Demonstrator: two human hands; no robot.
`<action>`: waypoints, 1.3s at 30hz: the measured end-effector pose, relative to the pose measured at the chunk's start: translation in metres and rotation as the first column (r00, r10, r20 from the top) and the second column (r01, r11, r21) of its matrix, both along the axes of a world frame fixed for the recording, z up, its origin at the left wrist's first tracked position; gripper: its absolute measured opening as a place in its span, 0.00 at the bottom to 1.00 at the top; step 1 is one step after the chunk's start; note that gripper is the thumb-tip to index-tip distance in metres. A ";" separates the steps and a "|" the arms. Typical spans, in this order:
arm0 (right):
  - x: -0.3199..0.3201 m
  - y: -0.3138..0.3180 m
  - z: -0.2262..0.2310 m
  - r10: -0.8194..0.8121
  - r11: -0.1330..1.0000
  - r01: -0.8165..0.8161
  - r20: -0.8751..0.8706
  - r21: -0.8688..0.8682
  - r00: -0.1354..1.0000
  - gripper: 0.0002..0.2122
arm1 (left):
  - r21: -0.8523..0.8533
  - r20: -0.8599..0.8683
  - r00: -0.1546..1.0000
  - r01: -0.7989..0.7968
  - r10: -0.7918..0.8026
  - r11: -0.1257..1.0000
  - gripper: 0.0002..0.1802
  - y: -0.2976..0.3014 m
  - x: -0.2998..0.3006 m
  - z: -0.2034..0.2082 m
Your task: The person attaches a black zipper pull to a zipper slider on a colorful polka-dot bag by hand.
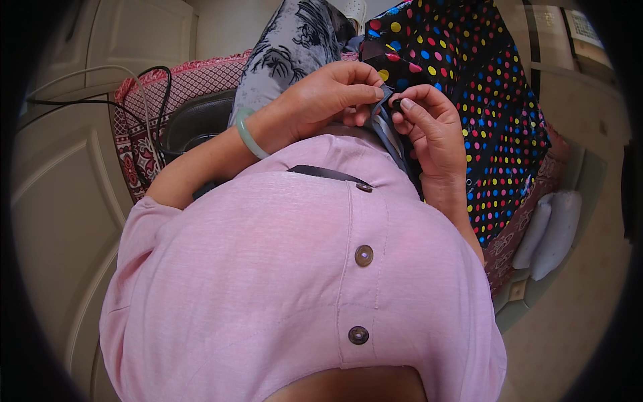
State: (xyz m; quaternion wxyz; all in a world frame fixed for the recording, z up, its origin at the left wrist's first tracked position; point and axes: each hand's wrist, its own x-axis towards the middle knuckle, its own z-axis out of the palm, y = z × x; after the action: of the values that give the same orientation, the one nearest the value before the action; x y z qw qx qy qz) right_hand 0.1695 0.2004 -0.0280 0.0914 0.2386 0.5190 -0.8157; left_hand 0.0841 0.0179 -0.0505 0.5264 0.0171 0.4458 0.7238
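Hands are working close together at the upper centre of the frame. Left hand (335, 97) is pinching the top of a grey fabric strip (383, 127) between thumb and forefinger, other fingers curling in. Right hand (432, 124) is gripping a small black piece (396, 104) between thumb and fingertips, just beside the strip; whether the two are joined, cannot tell.

Edges and room: the strip is running down from the fingertips, its dark edge bordering the narrow gap between the hands. A dotted sheet (495, 100) is filling the upper right, crowding the right hand's outer side. A trouser leg (281, 50) is rising beyond the left hand. Pale floor (228, 27) is showing at upper left of centre.

Materials: the sheet is shining, black with round multicoloured dots, and creasing. The trousers are showing black print on grey. A red-and-white patterned cover (207, 74) is ending in a fringe. A smooth, pale green bangle (249, 134) is ringing the left wrist. The pink shirt (281, 254) is carrying round brown buttons (364, 255).
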 end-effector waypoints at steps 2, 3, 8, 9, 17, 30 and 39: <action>0.002 0.003 -0.007 0.017 0.994 -0.020 -0.031 -0.106 0.999 0.03 | 0.014 -0.005 1.000 0.009 -0.009 1.000 0.08 0.000 -0.001 -0.002; 0.003 0.001 -0.009 -0.001 0.989 -0.002 -0.021 -0.148 1.000 0.03 | 0.021 -0.007 1.000 0.014 -0.013 1.000 0.08 0.001 -0.001 -0.002; 0.005 -0.002 -0.007 -0.075 0.969 0.080 0.031 -0.232 0.997 0.05 | 0.013 -0.017 1.000 0.008 -0.007 1.000 0.08 0.000 0.000 -0.003; 0.005 -0.003 -0.007 -0.075 0.964 0.082 0.038 -0.251 0.996 0.06 | 0.022 -0.021 1.000 0.010 -0.010 1.000 0.08 0.000 -0.001 -0.004; 0.006 -0.004 -0.004 -0.076 0.955 0.094 0.077 -0.280 0.994 0.07 | 0.016 -0.007 1.000 -0.010 0.010 1.000 0.07 0.000 0.001 -0.002; 0.005 -0.004 -0.006 -0.104 0.977 0.105 0.012 -0.187 0.994 0.07 | -0.049 -0.080 0.996 0.042 -0.045 0.998 0.08 0.001 -0.001 0.010; 0.004 -0.007 -0.002 -0.086 0.993 0.084 -0.019 -0.088 0.996 0.07 | -0.069 -0.217 0.973 0.058 -0.072 0.996 0.07 0.002 0.002 0.009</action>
State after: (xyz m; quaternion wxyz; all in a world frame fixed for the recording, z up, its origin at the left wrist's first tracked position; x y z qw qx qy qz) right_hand 0.1732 0.1937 -0.0303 0.0612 0.2471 0.4731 -0.8434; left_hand 0.0860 0.0203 -0.0415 0.4976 0.0953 0.5227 0.6856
